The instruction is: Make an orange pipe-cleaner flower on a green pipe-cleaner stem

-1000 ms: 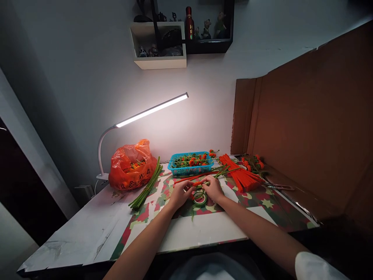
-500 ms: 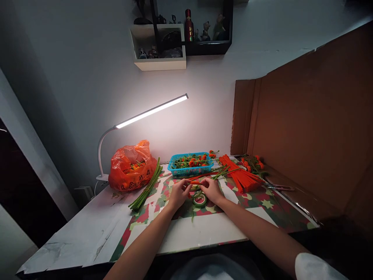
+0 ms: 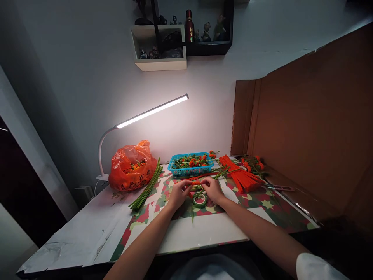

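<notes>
Between my two hands is an orange pipe cleaner [image 3: 196,182], which looks coiled in its middle part. My left hand [image 3: 179,193] pinches its left end with thumb and fingertips. At the other end, the fingers of my right hand [image 3: 213,190] are closed on it too. Just below, a roll of green tape [image 3: 199,200] lies on the table between the hands. Small green and orange bits beside the roll are partly hidden by my fingers. Beyond my right hand, green stems [image 3: 222,172] lie loose, along with a few orange strands.
A blue basket [image 3: 190,171] of orange flowers stands at the back. Left of it are an orange plastic bag [image 3: 131,167], a bundle of green stems [image 3: 147,188] and a lit lamp [image 3: 153,111]. An orange pipe-cleaner bundle [image 3: 241,175] and scissors [image 3: 279,187] lie right, before a cardboard panel [image 3: 305,128].
My right hand has shifted very slightly to the right, and more of the orange coil shows between the fingers. My left hand stays nearly still.
</notes>
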Demonstrator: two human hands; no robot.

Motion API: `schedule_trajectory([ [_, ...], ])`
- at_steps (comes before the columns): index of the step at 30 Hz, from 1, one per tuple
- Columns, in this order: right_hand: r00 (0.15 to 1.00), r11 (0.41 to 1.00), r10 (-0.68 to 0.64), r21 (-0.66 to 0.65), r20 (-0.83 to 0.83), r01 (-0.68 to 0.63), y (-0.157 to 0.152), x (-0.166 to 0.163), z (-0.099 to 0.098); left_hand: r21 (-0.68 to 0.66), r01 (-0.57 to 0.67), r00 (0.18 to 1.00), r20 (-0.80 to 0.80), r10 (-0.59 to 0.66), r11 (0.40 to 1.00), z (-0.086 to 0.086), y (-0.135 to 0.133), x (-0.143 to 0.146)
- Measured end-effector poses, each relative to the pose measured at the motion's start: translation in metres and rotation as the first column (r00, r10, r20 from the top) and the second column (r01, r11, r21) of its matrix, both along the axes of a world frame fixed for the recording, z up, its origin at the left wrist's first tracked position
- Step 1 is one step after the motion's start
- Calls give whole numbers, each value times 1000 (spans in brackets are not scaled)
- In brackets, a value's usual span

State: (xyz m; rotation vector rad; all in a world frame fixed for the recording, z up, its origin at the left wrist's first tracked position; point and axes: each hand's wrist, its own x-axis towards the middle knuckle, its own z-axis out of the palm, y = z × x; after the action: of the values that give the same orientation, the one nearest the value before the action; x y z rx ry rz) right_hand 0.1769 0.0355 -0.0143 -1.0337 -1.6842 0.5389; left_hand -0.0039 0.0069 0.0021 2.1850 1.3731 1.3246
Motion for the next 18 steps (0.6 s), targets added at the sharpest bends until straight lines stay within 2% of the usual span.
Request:
schedule_trajectory([
  [18, 998, 997, 58, 55, 20, -59, 1, 1, -1, -19, 2, 1000, -3, -2, 1000, 1, -1, -1],
])
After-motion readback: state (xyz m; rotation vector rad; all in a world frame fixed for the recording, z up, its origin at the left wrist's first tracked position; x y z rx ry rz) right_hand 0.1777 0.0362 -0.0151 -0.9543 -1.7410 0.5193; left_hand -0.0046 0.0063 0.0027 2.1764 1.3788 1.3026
